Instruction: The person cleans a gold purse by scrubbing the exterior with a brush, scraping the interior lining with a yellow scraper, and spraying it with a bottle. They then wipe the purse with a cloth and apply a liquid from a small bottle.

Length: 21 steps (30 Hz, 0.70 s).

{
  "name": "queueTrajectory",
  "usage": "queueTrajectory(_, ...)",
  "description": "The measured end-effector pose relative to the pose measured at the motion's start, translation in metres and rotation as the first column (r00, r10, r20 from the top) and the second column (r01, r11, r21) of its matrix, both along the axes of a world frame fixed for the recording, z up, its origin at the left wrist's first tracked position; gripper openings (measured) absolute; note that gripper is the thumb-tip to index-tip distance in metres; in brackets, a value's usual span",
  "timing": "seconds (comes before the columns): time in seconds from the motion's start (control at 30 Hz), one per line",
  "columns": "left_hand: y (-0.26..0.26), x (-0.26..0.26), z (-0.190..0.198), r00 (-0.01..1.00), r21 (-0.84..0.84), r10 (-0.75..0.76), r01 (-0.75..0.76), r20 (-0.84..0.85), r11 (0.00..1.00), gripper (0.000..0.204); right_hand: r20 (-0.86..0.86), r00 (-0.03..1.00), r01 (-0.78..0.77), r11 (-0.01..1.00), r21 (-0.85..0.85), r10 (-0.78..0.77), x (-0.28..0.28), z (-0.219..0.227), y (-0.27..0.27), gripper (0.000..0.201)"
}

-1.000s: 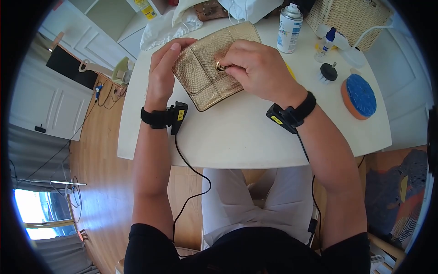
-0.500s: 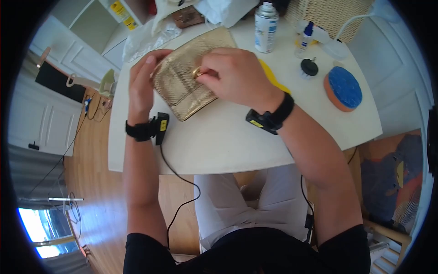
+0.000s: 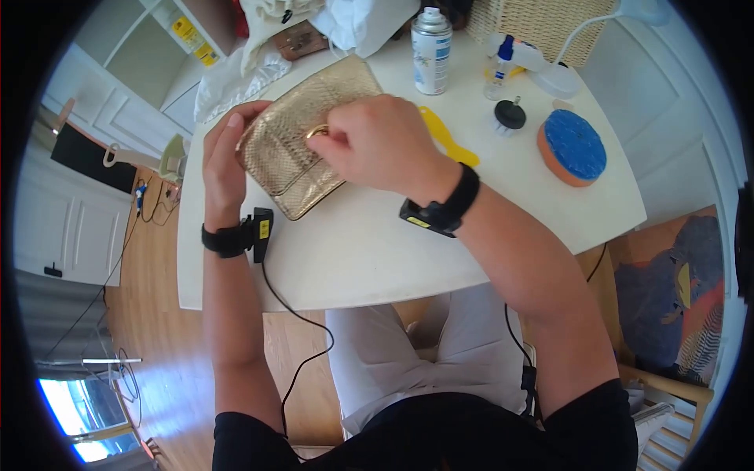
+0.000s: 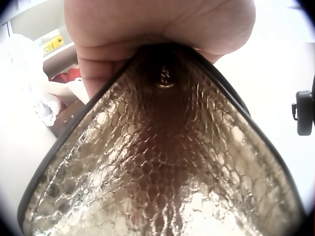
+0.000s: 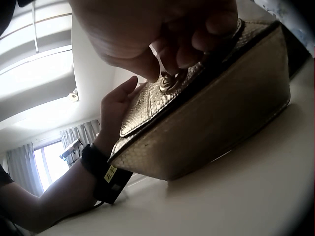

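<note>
A gold handbag [image 3: 326,86] with a snakeskin texture and dark edging stands tilted on the white table. At its left end, my left hand [image 3: 226,161] grips the side, thumb toward me and fingers round the far side. The left wrist view shows the bag's folded end panel [image 4: 162,142] under the palm, with a small metal ring [image 4: 166,83] near the top. My right hand [image 3: 385,145] pinches the round gold clasp [image 3: 316,131] on the flap between thumb and fingers. In the right wrist view the clasp [image 5: 168,82] shows just below the fingertips.
Right of the bag stand a spray can [image 3: 431,55], a small blue-capped bottle [image 3: 500,71], a black-topped round brush [image 3: 510,116] and a blue and orange sponge [image 3: 573,149]. A yellow flat piece [image 3: 444,137] lies beyond my right wrist. White cloth [image 3: 361,27] and a wicker basket [image 3: 538,27] sit behind.
The head view has swung, so the whole scene sits further left and lower. My right hand has turned at the clasp, its back now more upward. My left hand keeps its hold.
</note>
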<state>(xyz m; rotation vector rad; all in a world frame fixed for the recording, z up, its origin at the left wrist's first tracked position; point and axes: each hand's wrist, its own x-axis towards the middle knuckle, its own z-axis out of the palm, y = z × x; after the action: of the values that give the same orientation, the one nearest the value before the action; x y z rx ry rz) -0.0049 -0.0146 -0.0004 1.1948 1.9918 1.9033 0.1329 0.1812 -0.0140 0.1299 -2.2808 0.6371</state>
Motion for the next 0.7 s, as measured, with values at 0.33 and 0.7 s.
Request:
queueTrajectory(0.33,0.001,0.002,0.002,1.0,0.009,-0.007,0.007,-0.008,1.0,0.046,0.077,0.989,-0.111,0.978,-0.175,0.126,0.002,-0.003,0.002,0.01)
queueTrajectory(0.7,0.0,0.0,0.002,1.0,0.001,-0.023,0.023,-0.007,1.0,0.047,-0.037,0.975,-0.22,0.975,-0.011,0.219,-0.001,-0.005,0.01,0.022)
